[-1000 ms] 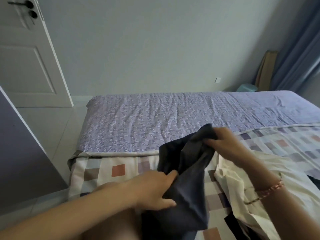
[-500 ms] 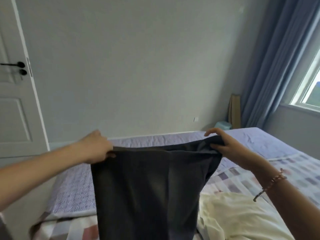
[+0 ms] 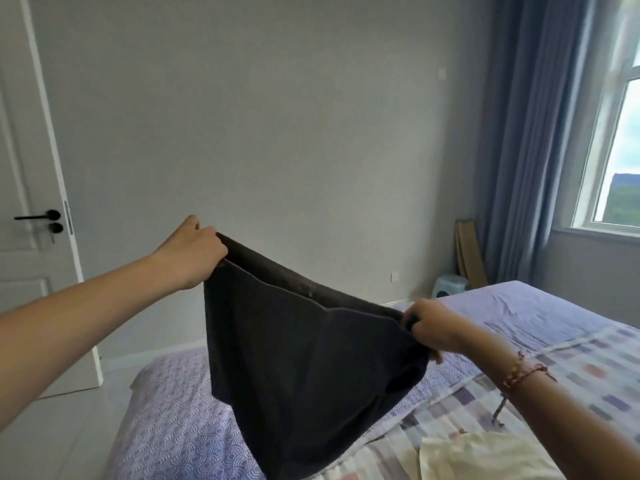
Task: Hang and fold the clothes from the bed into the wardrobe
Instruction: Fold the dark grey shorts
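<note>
Fingers of the left hand (image 3: 194,252) and right hand (image 3: 433,329) gripped the dark garment (image 3: 298,368) by its top edge, spread above the bed (image 3: 180,427). I judged nothing folded or hung yet; a cream garment (image 3: 478,459) lay on the bed, no wardrobe in sight. Door (image 3: 31,237) left, window (image 3: 620,150) right.

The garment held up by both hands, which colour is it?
The garment is plain dark grey, with no pattern, seen best in the head view.
</note>
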